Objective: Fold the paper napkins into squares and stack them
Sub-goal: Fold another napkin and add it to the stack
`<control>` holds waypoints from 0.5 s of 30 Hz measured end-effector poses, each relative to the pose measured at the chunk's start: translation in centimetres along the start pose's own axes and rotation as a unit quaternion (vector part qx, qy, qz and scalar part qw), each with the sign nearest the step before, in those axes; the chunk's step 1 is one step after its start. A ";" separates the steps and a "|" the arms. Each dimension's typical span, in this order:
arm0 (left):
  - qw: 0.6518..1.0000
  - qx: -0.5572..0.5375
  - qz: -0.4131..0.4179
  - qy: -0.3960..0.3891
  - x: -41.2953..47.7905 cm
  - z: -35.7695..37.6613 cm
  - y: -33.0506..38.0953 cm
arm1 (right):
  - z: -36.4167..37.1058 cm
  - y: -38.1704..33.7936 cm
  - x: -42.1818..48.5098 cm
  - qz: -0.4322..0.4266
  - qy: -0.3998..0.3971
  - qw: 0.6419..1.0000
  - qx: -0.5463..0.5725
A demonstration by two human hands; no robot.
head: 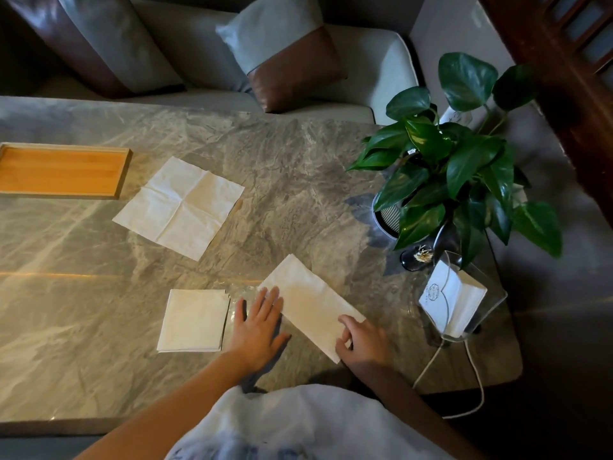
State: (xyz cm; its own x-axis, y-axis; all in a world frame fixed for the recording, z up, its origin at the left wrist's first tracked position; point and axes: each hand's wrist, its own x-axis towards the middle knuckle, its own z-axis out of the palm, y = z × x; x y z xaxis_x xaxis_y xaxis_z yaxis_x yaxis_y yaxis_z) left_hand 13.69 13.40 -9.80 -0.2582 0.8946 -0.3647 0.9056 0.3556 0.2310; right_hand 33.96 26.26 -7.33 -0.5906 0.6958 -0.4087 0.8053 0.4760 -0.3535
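Near me on the marble table (298, 167), my flat-open left hand (257, 327) pinned the half-folded napkin (311, 303) while my right hand (361, 340) pinched its near end. Folded squares (194, 320) lay stacked left (one open napkin (179, 204) waited farther off).

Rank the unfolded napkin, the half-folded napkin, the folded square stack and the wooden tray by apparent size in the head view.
1. Unfolded napkin and wooden tray: alike; tray cropped, farther off.
2. Half-folded napkin.
3. Folded square stack, close behind.
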 end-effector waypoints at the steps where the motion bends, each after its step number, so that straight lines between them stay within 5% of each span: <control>1: 1.000 -0.008 0.008 0.014 0.1 -0.1 0.1 | 0.1 -0.3 0.1 -0.010 -0.030 0.999 0.002; 7: 1.000 0.002 0.020 -0.009 0.3 0.1 1.3 | 0.8 -2.1 0.0 0.033 -0.197 0.961 0.189; 12: 0.997 0.061 0.039 0.033 0.0 -0.9 1.1 | 0.5 -1.0 -0.2 -0.113 -0.067 0.991 0.031; 15: 0.996 0.042 0.011 0.074 -0.2 -0.7 1.0 | 0.5 -0.5 -0.3 -0.111 -0.080 0.991 0.004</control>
State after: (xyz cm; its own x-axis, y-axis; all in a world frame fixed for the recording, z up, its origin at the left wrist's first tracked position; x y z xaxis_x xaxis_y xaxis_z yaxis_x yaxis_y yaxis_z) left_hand 14.38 13.77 -8.84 -0.2799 0.9342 -0.2214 0.9347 0.3178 0.1591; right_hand 33.72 25.55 -7.47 -0.7548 0.4793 -0.4478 0.6539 0.6033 -0.4564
